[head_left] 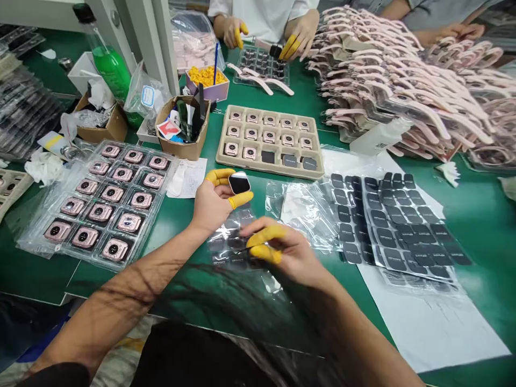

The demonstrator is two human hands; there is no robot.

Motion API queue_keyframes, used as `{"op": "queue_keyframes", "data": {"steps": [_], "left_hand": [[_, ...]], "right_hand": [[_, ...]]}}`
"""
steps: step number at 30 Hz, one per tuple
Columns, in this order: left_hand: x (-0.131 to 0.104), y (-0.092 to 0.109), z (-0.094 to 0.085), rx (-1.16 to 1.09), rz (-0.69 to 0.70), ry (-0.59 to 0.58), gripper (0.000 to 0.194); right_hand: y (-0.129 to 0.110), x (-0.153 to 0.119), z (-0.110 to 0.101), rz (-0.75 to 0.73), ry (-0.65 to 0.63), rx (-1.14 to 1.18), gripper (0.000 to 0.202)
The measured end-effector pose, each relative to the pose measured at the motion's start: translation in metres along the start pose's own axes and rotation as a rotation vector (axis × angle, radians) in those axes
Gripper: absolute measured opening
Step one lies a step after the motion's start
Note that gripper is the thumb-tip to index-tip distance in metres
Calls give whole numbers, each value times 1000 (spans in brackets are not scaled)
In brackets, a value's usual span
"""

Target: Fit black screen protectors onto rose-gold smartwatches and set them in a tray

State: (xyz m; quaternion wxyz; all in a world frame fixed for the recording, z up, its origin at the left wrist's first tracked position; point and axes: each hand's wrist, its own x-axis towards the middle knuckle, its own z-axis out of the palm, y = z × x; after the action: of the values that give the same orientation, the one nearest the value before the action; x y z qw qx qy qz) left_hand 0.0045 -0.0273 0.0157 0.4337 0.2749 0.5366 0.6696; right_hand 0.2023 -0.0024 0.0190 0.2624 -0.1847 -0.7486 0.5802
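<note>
One watch (239, 183) gripped in left hand (213, 202); right hand (288, 251) curled over label sheet (221, 257), hold unclear.

The light is bright and cool, and it seems to fall from overhead, since pale sheen lies on the green desk (479, 226), strongest toward the right edge. Hard white glints break up the clear plastic bags (310, 209), and a pale reflection crosses the dark watch screen (239, 183). Shadows under the forearms are soft. The right hand (288, 250) looks a little smeared, and dark, hair-like streaks blur across the lower middle. The wide view stretches things toward the sides, and small print on the black stickers (387, 236) is hard to read.
</note>
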Motion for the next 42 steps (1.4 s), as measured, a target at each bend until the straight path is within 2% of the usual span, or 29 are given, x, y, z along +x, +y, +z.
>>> {"op": "queue_keyframes", "data": {"steps": [2, 4, 8, 11, 14, 19, 36, 42], "left_hand": [[-6, -5, 2, 94, -76, -90, 66], [-12, -10, 4, 221, -149, -205, 65], [-16, -17, 6, 447, -152, -335, 61], [-14, -19, 4, 488, -138, -357, 57], [-13, -20, 4, 503, -143, -369, 57], [-14, -17, 5, 509, -165, -393, 65], [-14, -13, 5, 634, -130, -402, 60], [-15, -16, 4, 630, -135, -406, 56]], "right_hand": [[-5, 1, -16, 107, 189, 185, 7], [-6, 4, -25, 216, 345, 256, 19], [7, 14, -26, 429, 547, 265, 45], [16, 20, -22, 548, 534, 362, 52], [20, 22, -21, 589, 509, 435, 54], [23, 22, -23, 582, 524, 438, 53], [26, 20, -20, 559, 522, 405, 49], [29, 18, -20, 533, 503, 353, 62]]}}
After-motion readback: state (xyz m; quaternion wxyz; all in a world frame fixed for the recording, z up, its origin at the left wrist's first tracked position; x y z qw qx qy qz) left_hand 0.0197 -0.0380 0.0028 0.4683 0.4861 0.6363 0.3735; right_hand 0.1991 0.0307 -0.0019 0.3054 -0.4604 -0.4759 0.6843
